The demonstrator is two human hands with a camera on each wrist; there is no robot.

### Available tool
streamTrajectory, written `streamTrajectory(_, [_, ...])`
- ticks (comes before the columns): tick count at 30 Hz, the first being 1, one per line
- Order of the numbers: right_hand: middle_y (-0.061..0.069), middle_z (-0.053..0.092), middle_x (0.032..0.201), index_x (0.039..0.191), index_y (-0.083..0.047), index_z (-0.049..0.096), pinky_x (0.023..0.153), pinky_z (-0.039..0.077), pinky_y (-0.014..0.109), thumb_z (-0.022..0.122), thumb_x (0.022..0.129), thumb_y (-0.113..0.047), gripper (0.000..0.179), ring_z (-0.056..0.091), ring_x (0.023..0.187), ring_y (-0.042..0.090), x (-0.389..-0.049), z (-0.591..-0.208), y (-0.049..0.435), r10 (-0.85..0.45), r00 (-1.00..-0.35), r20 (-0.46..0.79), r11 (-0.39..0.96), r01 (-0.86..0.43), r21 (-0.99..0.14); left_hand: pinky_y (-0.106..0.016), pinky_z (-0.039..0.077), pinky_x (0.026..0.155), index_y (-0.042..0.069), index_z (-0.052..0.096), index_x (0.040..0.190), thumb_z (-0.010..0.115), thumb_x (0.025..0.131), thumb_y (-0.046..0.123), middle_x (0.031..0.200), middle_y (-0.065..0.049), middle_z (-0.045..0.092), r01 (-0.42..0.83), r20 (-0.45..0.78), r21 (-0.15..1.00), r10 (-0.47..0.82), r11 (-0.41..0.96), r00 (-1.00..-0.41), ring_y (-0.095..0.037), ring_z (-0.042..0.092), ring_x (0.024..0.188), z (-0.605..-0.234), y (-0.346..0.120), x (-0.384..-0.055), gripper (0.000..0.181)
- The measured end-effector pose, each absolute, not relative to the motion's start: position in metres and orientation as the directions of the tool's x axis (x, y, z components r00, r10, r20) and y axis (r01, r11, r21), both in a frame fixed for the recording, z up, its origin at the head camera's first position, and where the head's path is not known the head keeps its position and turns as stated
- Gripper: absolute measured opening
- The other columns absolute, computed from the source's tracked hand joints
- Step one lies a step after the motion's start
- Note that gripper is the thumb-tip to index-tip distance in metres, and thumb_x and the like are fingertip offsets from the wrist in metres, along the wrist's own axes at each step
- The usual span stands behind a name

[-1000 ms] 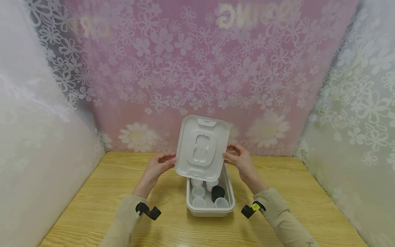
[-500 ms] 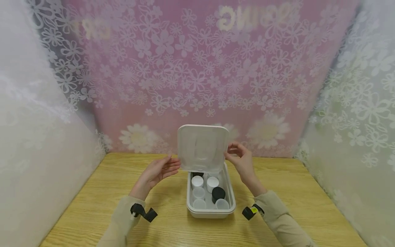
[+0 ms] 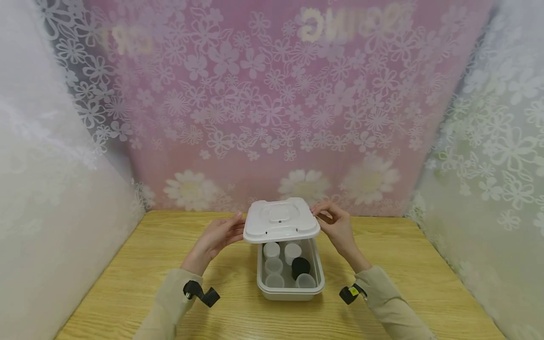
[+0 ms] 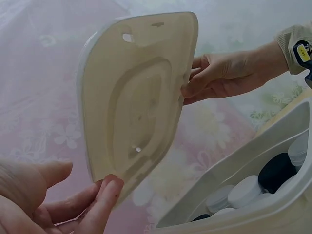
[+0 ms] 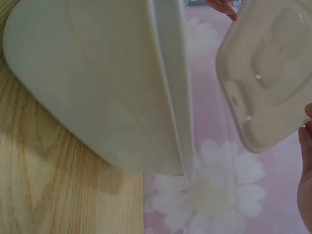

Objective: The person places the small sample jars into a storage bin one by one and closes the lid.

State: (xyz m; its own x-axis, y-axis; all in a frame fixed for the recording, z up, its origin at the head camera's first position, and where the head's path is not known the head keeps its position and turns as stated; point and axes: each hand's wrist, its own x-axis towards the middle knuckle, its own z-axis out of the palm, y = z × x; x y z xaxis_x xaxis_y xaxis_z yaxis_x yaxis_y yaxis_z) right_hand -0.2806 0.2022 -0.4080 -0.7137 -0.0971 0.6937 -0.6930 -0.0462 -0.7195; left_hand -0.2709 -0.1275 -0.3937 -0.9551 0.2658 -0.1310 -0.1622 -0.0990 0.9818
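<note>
A white plastic lid [image 3: 280, 221] hangs tilted over the far part of a white rectangular box [image 3: 291, 294]. My right hand [image 3: 338, 231] pinches the lid's right edge between thumb and fingers. At the opposite edge, my left hand [image 3: 217, 240] touches the lid with extended fingers; in the left wrist view its thumb [image 4: 54, 172] stands apart from the lid. Inside the box are several small round containers: a black one [image 3: 300, 267], white-capped ones [image 3: 271, 250] and translucent ones [image 3: 305, 281]. The lid hides the box's far end.
The box stands on a wood-grain table [image 3: 187, 302]. A pink flowered curtain [image 3: 263, 104] hangs behind it, with pale flowered sheets at both sides. Each wrist wears a black camera mount [image 3: 201, 293].
The lid has swung from upright to nearly level and come lower over the box. My left hand has loosened its pinch into extended fingers; the right still grips the edge.
</note>
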Motion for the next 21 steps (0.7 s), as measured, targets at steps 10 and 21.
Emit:
streamTrajectory(10, [0.009,0.068,0.105,0.093,0.012,0.066,0.098,0.054,0.028,0.07,0.085,0.018,0.011,0.065,0.11,0.018,-0.278,-0.413,0.201,-0.051,-0.741,0.669,0.017,-0.671,-0.742,-0.025,0.055,0.093,-0.013,0.05,0.141,0.06,0.103,0.012,0.138,-0.027,0.057,-0.121,-0.082,0.979,0.224,-0.163,-0.971,-0.012,0.069,0.103,-0.395,-0.121,-0.27,0.046])
streamTrajectory(21, [0.013,0.063,0.127,0.138,0.012,0.053,0.09,0.057,0.024,0.07,0.091,0.007,0.049,0.068,0.104,0.006,-0.266,-0.403,0.2,-0.038,-0.919,0.392,-0.007,-0.392,-0.92,-0.024,0.056,0.09,-0.013,0.051,0.14,0.062,0.102,0.009,0.127,-0.02,0.062,-0.098,-0.065,0.978,0.179,-0.182,-0.982,-0.009,0.071,0.095,-0.393,-0.118,-0.267,0.046])
